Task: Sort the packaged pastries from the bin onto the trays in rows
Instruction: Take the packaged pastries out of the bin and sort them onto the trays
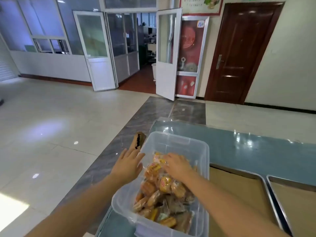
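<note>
Pastries: a heap of clear-wrapped golden-brown pieces, some with yellow labels, all lying inside the bin; none on the trays.
Bin: clear plastic, rectangular, lid off, standing on the surface at the lower middle of the view; its far half shows bare bottom, the heap sits toward the near half.
Right hand: reached down into the bin, palm down on top of the heap, fingers curled over the wrapped pieces; whether they are clamped on one packet cannot be told.
Left hand: outside the bin at its left wall, fingers spread and apart, holding nothing, its fingertips near the rim.
Trays: two metal trays to the right of the bin, side by side, lined with brown paper; only their left parts are in view.
Surface: teal-covered, glossy with reflections, carrying bin and trays.
Brown object: just beyond the left hand, beside the bin's far left corner; too blurred to identify.
Floor: pale tiles with a dark marbled band running alongside the surface.
</note>
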